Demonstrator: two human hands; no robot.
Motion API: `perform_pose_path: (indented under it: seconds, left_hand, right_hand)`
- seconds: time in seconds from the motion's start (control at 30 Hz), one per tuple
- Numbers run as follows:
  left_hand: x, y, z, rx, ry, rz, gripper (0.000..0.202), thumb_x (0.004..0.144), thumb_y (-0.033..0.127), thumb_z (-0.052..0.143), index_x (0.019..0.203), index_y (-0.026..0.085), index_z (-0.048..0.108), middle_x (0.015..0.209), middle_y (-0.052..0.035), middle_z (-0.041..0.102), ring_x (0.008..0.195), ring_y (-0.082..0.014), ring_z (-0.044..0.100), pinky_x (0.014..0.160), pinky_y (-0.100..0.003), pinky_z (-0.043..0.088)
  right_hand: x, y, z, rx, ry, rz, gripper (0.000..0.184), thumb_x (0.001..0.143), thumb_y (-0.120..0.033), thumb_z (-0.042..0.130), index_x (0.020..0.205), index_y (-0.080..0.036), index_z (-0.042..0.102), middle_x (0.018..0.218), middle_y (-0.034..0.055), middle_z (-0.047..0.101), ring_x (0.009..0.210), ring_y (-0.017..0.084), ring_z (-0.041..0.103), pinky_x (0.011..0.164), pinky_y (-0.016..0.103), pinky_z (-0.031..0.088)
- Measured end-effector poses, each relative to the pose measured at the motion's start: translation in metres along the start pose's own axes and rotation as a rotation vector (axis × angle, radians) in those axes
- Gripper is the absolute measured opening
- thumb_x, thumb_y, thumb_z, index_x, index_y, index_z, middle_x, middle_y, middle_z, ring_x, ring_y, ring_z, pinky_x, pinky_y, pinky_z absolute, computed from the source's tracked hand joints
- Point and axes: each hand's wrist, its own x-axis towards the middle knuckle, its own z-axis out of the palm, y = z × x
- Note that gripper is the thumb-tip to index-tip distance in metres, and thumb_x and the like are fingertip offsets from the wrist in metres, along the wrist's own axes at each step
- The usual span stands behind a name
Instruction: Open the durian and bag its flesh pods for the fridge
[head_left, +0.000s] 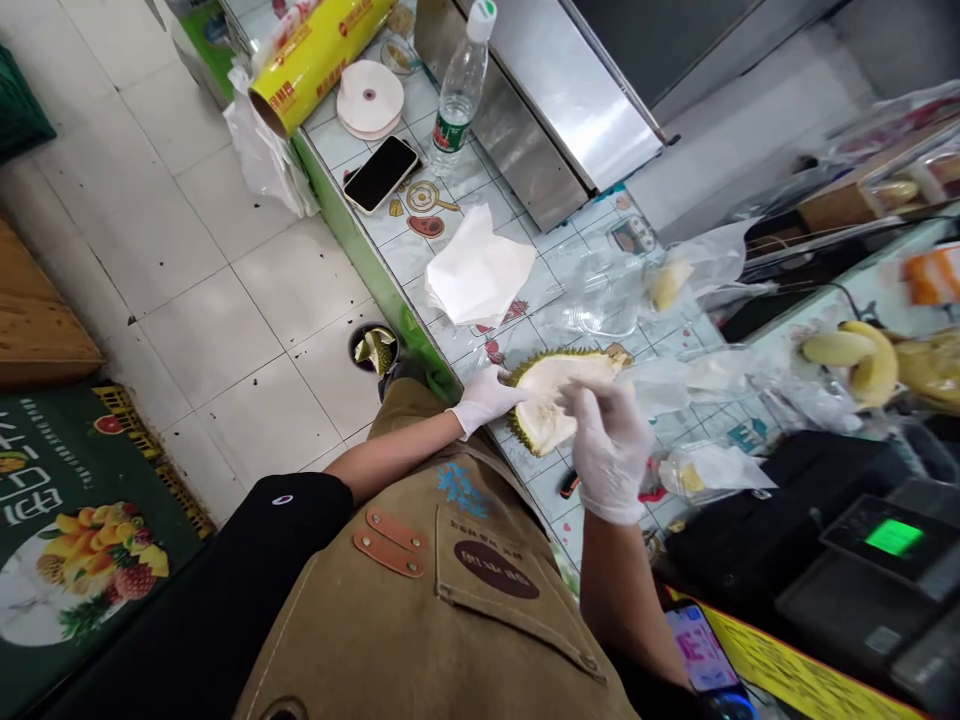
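Durian husk [544,405] rests on the tiled worktop [397,255] in front of you, its spiky rim outward. Off to the left, a round bin [353,345] holds green rind scraps [376,350]. Your gloved left hand [486,400] grasps the husk's edge, while your gloved right hand [609,450] bunches over its pale inside, though you cannot tell whether that grip is clenched. No yellow flesh is visible on the husk; a yellow piece [670,285] lies in clear plastic [600,300] further right.

A durian half [559,400] lies on the counter [394,262] at frame centre, a paper napkin [476,267] behind it, and a phone [381,174] beside a water bottle [459,90] toward the top.
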Motion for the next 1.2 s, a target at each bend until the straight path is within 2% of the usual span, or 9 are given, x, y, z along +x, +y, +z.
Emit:
perform_pose_path:
  seconds: [0.1,0.2,0.37,0.6,0.73,0.9,1.03,1.13,1.2]
  left_hand:
    - [0.001,-0.001,-0.003,0.100,0.001,0.031,0.048,0.080,0.030,0.089,0.123,0.013,0.076,0.128,-0.0157,0.080,0.116,-0.0286,0.075,0.105,-0.038,0.056]
    - [-0.004,-0.002,-0.006,0.125,-0.009,0.044,0.041,0.079,0.027,0.085,0.117,0.013,0.078,0.121,-0.0153,0.082,0.110,-0.0279,0.076,0.099,-0.036,0.057]
    - [-0.001,-0.003,-0.006,0.071,0.023,0.030,0.038,0.072,0.021,0.080,0.109,0.012,0.078,0.112,-0.0146,0.083,0.101,-0.0262,0.077,0.094,-0.035,0.058]
    - [0.006,-0.006,-0.007,0.041,0.030,0.064,0.032,0.065,0.024,0.074,0.094,0.013,0.075,0.102,-0.0126,0.082,0.097,-0.0267,0.075,0.095,-0.038,0.058]
    - [0.006,-0.005,-0.012,0.029,0.034,0.056,0.029,0.062,0.024,0.071,0.089,0.014,0.074,0.094,-0.0093,0.080,0.095,-0.0261,0.074,0.091,-0.036,0.060]
    - [0.009,-0.005,-0.017,0.026,0.004,0.026,0.034,0.060,0.023,0.071,0.092,0.013,0.075,0.093,-0.0073,0.081,0.093,-0.0251,0.074,0.088,-0.034,0.061]
    - [0.005,-0.007,-0.025,0.044,-0.013,-0.029,0.040,0.060,0.022,0.073,0.099,0.012,0.075,0.097,-0.0083,0.081,0.096,-0.0264,0.076,0.091,-0.036,0.062]
    - [-0.004,-0.007,-0.036,0.078,-0.041,-0.078,0.041,0.064,0.023,0.077,0.103,0.011,0.072,0.102,-0.0121,0.081,0.099,-0.0282,0.077,0.093,-0.041,0.063]
    - [-0.009,-0.006,-0.042,0.130,-0.027,-0.030,0.049,0.069,0.025,0.082,0.114,0.012,0.068,0.113,-0.0148,0.079,0.105,-0.0284,0.077,0.098,-0.044,0.063]
  right_hand:
    - [-0.030,0.047,-0.029,-0.067,0.354,0.128,0.034,0.091,-0.055,0.072,0.101,-0.022,0.070,0.093,0.0057,0.075,0.082,0.023,0.073,0.082,0.043,0.063]
    - [-0.051,0.092,-0.033,-0.193,0.520,0.282,0.044,0.084,-0.061,0.071,0.104,-0.023,0.067,0.098,0.0080,0.074,0.094,0.026,0.072,0.094,0.049,0.061]
    - [-0.059,0.126,-0.017,0.096,0.310,0.648,0.062,0.073,-0.064,0.074,0.116,-0.022,0.063,0.117,0.0126,0.075,0.108,0.027,0.072,0.096,0.047,0.062]
    - [-0.051,0.123,-0.003,0.556,0.139,0.835,0.060,0.066,-0.067,0.079,0.102,-0.024,0.058,0.102,0.0049,0.073,0.086,0.021,0.070,0.070,0.034,0.061]
    - [-0.046,0.123,-0.001,0.554,0.095,0.817,0.062,0.066,-0.075,0.078,0.096,-0.025,0.055,0.093,0.0022,0.070,0.082,0.020,0.067,0.066,0.031,0.056]
    - [-0.037,0.128,0.005,0.369,0.193,0.687,0.069,0.067,-0.090,0.069,0.075,-0.025,0.048,0.076,-0.0036,0.054,0.076,0.015,0.051,0.067,0.028,0.046]
    - [-0.035,0.129,0.004,0.250,0.134,0.685,0.066,0.077,-0.088,0.062,0.067,-0.026,0.043,0.067,-0.0062,0.043,0.070,0.014,0.042,0.066,0.029,0.038]
    - [-0.035,0.127,0.002,0.154,0.079,0.717,0.060,0.082,-0.081,0.064,0.067,-0.025,0.047,0.067,-0.0055,0.048,0.071,0.015,0.047,0.070,0.030,0.041]
    - [-0.035,0.125,0.002,0.099,0.127,0.715,0.054,0.081,-0.075,0.072,0.077,-0.023,0.057,0.079,-0.0019,0.062,0.079,0.018,0.057,0.078,0.031,0.047]
